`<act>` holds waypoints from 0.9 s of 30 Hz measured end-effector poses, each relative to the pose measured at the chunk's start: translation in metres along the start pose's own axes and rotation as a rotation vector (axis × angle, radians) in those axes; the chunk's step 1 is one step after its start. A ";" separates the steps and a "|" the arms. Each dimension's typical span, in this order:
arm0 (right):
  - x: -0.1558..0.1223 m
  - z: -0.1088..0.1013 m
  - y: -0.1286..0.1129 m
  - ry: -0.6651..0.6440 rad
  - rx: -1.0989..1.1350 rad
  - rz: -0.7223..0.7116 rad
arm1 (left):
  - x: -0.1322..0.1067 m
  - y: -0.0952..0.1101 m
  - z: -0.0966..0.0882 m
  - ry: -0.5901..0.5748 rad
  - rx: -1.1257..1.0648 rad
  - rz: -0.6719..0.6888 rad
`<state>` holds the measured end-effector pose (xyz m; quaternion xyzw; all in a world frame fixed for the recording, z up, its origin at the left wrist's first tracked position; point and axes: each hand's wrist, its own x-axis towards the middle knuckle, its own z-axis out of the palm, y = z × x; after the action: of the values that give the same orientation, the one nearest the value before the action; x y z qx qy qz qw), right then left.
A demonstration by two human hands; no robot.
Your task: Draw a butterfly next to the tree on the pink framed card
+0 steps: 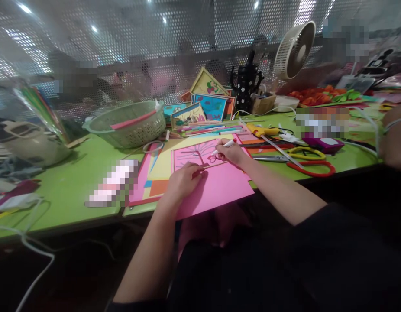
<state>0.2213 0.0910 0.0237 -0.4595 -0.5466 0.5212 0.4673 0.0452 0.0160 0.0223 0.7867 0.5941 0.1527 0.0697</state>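
A pink sheet of paper (220,186) lies on the green table (67,186), hanging over its front edge, with drawn lines near its top. My right hand (231,152) is closed round a white pen with a red cap (224,146), tip on the sheet. My left hand (184,180) rests on the pink sheet with its fingers pinched on a thin wooden stick (215,164) that runs toward my right hand.
Yellow, orange and blue sheets (155,173) lie under the pink one. A green basket (129,123) stands at the back left, picture cards (207,102) and a small fan (293,50) behind. Scissors (304,162), a yellow glue gun (262,130) and another person's arm (395,138) are at right.
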 end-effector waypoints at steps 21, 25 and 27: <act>-0.004 0.001 -0.002 -0.036 -0.063 -0.012 | -0.004 0.002 -0.002 0.007 -0.042 0.006; -0.002 0.001 0.000 -0.038 -0.065 -0.014 | -0.003 0.003 -0.002 -0.001 -0.032 0.006; -0.001 0.001 0.000 -0.040 -0.063 -0.010 | -0.003 0.004 -0.002 -0.008 -0.027 -0.001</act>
<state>0.2209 0.0897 0.0239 -0.4608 -0.5742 0.5107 0.4441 0.0477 0.0115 0.0252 0.7861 0.5920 0.1573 0.0828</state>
